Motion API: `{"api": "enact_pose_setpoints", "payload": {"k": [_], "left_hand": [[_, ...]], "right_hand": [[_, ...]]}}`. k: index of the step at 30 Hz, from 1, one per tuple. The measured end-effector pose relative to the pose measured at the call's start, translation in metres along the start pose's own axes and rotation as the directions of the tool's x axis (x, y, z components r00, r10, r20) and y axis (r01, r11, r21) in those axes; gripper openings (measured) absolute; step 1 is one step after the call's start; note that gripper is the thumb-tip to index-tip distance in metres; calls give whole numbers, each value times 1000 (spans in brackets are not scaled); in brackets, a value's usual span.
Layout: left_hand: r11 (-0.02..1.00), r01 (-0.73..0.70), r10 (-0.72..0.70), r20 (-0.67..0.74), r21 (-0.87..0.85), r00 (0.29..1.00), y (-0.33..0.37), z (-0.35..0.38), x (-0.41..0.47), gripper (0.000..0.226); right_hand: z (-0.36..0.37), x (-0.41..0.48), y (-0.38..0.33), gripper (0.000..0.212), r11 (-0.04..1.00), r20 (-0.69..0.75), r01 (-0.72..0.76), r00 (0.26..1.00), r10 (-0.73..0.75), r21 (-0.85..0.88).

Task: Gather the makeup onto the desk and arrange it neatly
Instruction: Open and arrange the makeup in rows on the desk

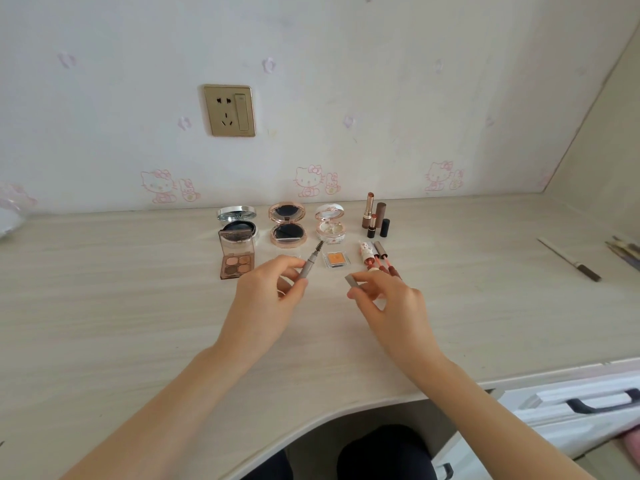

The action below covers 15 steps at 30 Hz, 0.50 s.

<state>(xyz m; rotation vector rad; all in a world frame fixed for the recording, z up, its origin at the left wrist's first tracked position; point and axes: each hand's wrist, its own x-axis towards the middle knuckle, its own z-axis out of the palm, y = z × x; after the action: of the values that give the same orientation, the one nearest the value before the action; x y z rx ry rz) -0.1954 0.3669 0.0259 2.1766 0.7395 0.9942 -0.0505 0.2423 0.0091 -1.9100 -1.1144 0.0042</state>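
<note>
My left hand (268,289) grips a grey brow pencil (310,262) with its spoolie brush pointing up and away. Its grey cap (352,282) is pinched in my right hand (388,299), a short gap to the right. Behind them on the desk (121,306) stand three open compacts: silver (237,220), rose-gold (287,223) and white (330,223). An open eyeshadow palette (237,258) lies front left and a small orange pan (335,259) in the middle. Lipsticks (375,216) stand at the back right, with lip gloss tubes (375,258) lying in front of them.
A thin white pencil (568,259) lies far right on the desk, with several brushes (623,249) at the frame edge. A gold wall socket (229,110) is on the wallpaper behind. White drawers with a dark handle (602,403) are at lower right.
</note>
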Motion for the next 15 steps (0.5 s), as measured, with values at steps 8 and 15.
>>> {"api": "enact_pose_setpoints", "payload": {"k": [8,15], "left_hand": [[992,77,-74,37,-96,997,24,34,4,18],[999,-8,15,168,-45,986,49,70,11,24]], "right_hand": [[-27,5,8,3,997,-73,1,997,4,71],[-56,9,36,8,996,-98,-81,992,83,22]]}}
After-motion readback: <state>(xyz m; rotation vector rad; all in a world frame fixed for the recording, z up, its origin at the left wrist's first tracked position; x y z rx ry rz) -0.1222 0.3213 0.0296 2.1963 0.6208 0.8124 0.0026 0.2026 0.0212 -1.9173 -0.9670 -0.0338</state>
